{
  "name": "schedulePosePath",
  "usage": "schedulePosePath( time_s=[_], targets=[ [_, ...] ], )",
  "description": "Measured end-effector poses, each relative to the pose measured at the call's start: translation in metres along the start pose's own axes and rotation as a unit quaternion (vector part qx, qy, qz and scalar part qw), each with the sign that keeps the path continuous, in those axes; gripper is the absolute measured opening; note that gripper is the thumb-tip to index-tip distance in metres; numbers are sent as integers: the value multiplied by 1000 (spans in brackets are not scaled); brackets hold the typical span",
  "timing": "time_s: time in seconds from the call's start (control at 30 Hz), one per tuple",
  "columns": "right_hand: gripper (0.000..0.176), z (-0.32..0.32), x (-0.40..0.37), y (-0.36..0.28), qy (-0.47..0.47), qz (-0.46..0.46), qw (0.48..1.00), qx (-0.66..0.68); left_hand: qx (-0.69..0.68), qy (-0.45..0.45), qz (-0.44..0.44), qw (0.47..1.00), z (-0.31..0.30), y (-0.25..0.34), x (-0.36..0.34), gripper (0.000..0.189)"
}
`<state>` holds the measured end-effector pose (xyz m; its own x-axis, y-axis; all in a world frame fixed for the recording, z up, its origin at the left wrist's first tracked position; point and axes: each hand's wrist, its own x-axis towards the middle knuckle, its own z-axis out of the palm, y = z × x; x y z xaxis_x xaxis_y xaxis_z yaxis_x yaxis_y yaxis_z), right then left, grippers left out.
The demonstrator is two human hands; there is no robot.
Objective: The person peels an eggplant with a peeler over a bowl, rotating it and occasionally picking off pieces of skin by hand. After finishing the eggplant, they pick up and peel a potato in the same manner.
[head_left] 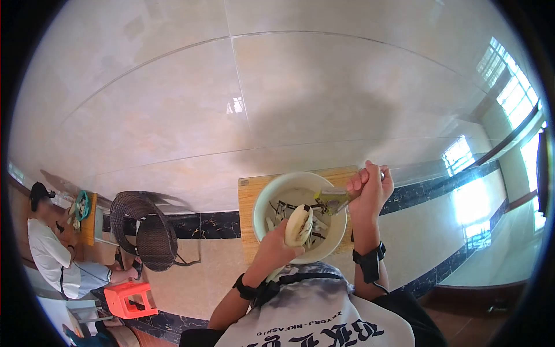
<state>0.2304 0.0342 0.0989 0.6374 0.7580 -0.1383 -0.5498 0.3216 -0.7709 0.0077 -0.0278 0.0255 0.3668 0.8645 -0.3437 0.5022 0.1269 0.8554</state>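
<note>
White black-lettered shirt [312, 312] spans bottom centre. Mid-frame, the left hand [276, 251] clasps a pale oval chunk [297, 226] over a round cream basin [262, 215]; the right hand [370, 186] closes round a flat yellow-green tool [333, 200]. Farther, left of frame, stands a brown wicker chair [156, 246].

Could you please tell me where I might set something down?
A narrow strip of wooden table is bare between the white basin and the table's left edge; so is floor between the table and wicker chair. It's crowded over the basin: left hand with a pale piece, right hand with a tool.
</note>
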Motion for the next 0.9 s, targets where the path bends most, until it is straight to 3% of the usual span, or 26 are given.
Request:
schedulePosePath(
  time_s=[0.23, 0.3, 0.43, 0.63, 0.73, 0.83, 0.9],
  targets=[
    [19, 1, -46, 34, -117, 91, 986, -72, 86, 42, -1, 995, 6, -9, 16, 72],
    [22, 0, -50, 48, -113, 46, 987, -105, 79, 81, 48, 992, 14, -18, 18, 68],
    [19, -1, -49, 58, -112, -10, 985, -130, 112, 89, 30, 989, 16, -19, 19, 69],
    [21, 7, -43, 57, -89, 5, 988, -129, 160, 92, -7, 983, 3, 3, 12, 77],
    [21, 3, -26, 53, -73, -47, 985, -150, 151, 84, -3, 985, 4, 0, 10, 77],
    [19, -8, 23, 48, -59, -110, 987, -105, 107, 55, -3, 993, 8, -4, 4, 73],
    [19, -15, 35, 40, -17, -60, 997, -47, 88, 53, 13, 995, 13, 6, -2, 71]
  ],
)
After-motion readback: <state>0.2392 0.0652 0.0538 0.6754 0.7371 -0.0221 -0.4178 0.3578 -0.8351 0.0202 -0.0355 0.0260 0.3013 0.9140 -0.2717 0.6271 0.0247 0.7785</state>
